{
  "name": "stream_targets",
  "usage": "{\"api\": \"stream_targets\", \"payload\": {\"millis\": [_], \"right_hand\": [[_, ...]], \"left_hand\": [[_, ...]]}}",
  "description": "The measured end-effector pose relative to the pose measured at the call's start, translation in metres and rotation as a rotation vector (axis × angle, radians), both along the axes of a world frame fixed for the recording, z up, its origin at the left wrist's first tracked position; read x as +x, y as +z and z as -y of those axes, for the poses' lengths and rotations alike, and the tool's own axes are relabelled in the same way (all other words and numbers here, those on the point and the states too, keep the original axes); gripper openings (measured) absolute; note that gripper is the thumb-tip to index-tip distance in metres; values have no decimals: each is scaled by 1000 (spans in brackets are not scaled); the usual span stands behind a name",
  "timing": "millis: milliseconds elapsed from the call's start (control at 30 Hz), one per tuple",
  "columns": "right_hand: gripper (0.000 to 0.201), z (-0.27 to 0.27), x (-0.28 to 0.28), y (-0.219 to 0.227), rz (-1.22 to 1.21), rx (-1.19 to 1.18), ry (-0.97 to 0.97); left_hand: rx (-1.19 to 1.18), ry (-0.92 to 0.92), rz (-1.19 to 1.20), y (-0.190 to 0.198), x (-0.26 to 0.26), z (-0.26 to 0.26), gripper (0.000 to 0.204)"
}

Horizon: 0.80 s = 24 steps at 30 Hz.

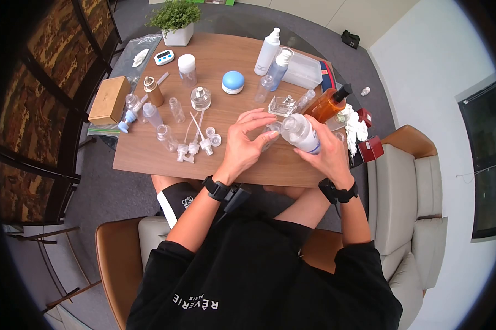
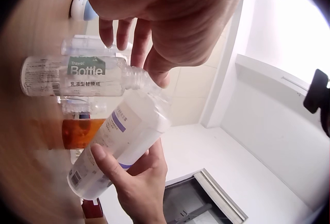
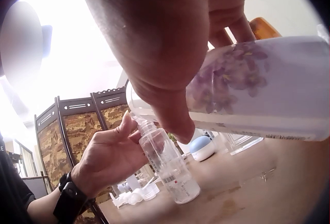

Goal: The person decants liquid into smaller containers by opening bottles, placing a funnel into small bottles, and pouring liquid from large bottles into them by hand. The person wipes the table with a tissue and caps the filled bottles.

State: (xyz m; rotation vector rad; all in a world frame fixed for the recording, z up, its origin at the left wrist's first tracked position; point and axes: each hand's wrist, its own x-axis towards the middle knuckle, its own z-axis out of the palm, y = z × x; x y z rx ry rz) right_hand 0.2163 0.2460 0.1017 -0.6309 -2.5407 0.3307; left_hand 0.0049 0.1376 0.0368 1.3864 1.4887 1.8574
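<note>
The right hand [image 1: 329,149] is curled round the flower-printed bottle [image 3: 252,82], tilting its top against the neck of the clear travel bottle [image 2: 77,77], which stands upright on the surface [image 1: 259,171]. The left hand [image 1: 243,144], partly open, pinches that neck between thumb and fingertips, with the loose pump heads [image 1: 192,149] lying to its left.

The orange bottle [image 1: 322,106] blocks passage just beyond the right grip [image 1: 330,151].

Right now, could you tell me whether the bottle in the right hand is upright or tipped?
Tipped: the held bottle leans over, its top by the neck of the upright Travel Bottle.
</note>
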Motion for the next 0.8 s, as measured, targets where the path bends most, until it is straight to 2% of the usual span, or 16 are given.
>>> {"api": "stream_targets", "payload": {"millis": [267, 367, 467, 567, 800], "right_hand": [[80, -9, 3, -27, -193, -89, -42], [80, -18, 2, -38, -333, -200, -63], [83, -20, -1, -43, -493, -431, -124], [81, -24, -7, -55, -625, -510, -83], [78, -27, -10, -68, -701, -563, -56]], "left_hand": [[-23, 24, -68, 2, -3, 1, 32], [-31, 7, -66, 1, -3, 1, 32], [-42, -2, -81, 1, -3, 2, 32], [-74, -53, 43, 3, -2, 4, 32], [-89, -64, 2, 4, -2, 7, 36]]}}
